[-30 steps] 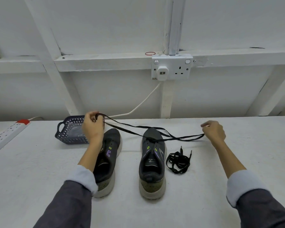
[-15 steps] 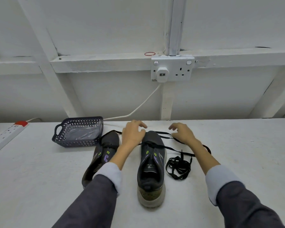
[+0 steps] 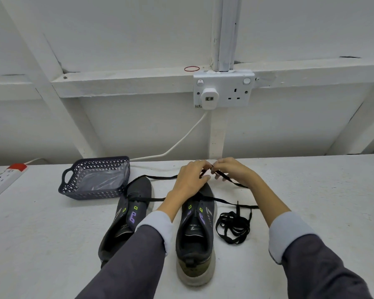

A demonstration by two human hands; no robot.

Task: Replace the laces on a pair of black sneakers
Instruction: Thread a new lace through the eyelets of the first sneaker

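Left hand [image 3: 189,179]: fingers curled, pinching the black lace [image 3: 160,177] near its end. Palm faces down.
Right hand [image 3: 232,171]: thumb and fingers pinch the same lace, just beside the left fingertips. The two hands nearly touch.
Both hands hover over the toe of the right-side sneaker [image 3: 194,236], toward the back edge of the bench [image 3: 52,234].

Lace: one strand runs left from the hands to the toe of the left-side sneaker [image 3: 136,199]. It crosses that shoe and then the lowest eyelets of the right-side sneaker. Another strand trails right from the right hand onto the bench.

Right-side sneaker stands upright in the middle of the bench, heel toward the front edge. Left-side sneaker lies just beside it, tipped to the left and half hidden by the left sleeve.
Spare lace [image 3: 233,228], black and loosely coiled, lies just right of the right-side sneaker.

Dark basket [image 3: 91,193] sits near the back edge, by the left-side sneaker's toe; contact cannot be told.
Power strip [image 3: 2,178] lies at the left edge.
Wall socket [image 3: 235,91], with a white plug in it, sits above the back edge.
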